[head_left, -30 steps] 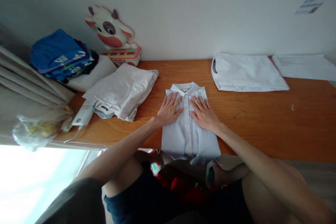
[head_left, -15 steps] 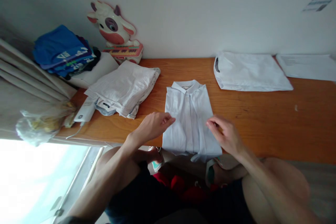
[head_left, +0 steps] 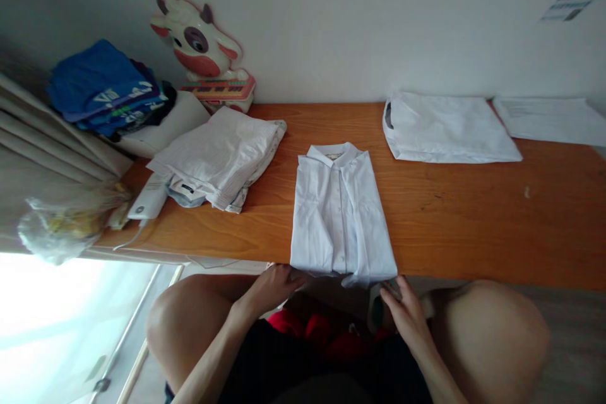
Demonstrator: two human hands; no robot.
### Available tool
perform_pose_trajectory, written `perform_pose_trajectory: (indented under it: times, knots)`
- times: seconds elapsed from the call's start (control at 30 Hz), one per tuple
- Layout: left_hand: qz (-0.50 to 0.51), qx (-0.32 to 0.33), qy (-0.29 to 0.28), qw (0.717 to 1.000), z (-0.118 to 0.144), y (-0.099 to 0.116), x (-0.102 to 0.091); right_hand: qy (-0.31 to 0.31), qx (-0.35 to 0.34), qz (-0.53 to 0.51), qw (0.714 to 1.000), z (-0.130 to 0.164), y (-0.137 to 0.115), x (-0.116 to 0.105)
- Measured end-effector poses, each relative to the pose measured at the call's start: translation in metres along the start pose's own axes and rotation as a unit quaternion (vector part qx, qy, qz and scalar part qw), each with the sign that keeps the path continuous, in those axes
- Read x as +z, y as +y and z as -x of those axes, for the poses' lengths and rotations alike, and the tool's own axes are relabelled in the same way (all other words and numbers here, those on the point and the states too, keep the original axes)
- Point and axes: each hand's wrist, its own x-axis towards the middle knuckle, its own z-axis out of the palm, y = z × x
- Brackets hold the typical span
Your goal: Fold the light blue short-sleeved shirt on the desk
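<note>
A white button-up shirt (head_left: 348, 214), folded into a narrow rectangle, lies front up on the wooden table. Its collar points toward the wall, and its lower end hangs slightly over the front edge. Just below the shirt's lower left corner is my left hand (head_left: 273, 287), open with loosely bent fingers. By the lower right corner, my right hand (head_left: 406, 310) is open too, its thumb and fingers apart. Both sets of fingertips are close to the hem; whether they touch the cloth is hard to see.
Folded light clothes (head_left: 222, 154) lie left of the shirt, beside a white box-like device (head_left: 148, 196) with a cord. Behind are a cow toy keyboard (head_left: 203, 53) and blue clothes (head_left: 104, 88). A folded white garment (head_left: 452, 129) lies right. My knees flank the table edge (head_left: 473, 278).
Both hands have come down from above the shirt's sides to its lower corners at the table edge. The shirt's front looks smoother now and stays in place.
</note>
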Motion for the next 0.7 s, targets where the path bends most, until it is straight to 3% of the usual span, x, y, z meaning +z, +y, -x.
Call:
perform_pose_trajectory:
  times: [0.1,0.17,0.27,0.37,0.5,0.6,0.7]
  knots:
    - [0.022,-0.027,0.038,0.999,-0.006,0.006,0.012,-0.082,0.014,0.01,0.996,0.002,0.002,0.004]
    - [0.078,-0.013,0.034,0.996,-0.004,0.01,0.019,-0.099,0.031,0.017,0.994,0.007,0.004,0.004]
    - [0.185,0.008,0.009,0.983,0.008,0.013,0.03,-0.104,0.035,0.019,0.994,0.02,0.006,-0.001]
    - [0.238,-0.018,-0.002,0.971,0.028,0.016,0.054,-0.089,0.03,0.02,0.995,0.04,0.007,-0.01]
    - [0.281,-0.074,0.04,0.956,0.061,0.023,0.091,-0.056,0.035,0.039,0.997,0.071,0.001,-0.022]
    - [0.422,-0.091,0.082,0.898,0.091,0.034,0.096,-0.068,0.044,0.025,0.996,0.091,-0.009,-0.038]
    - [0.571,-0.086,0.071,0.813,0.119,0.045,0.074,-0.122,0.059,-0.014,0.991,0.103,-0.012,-0.064]
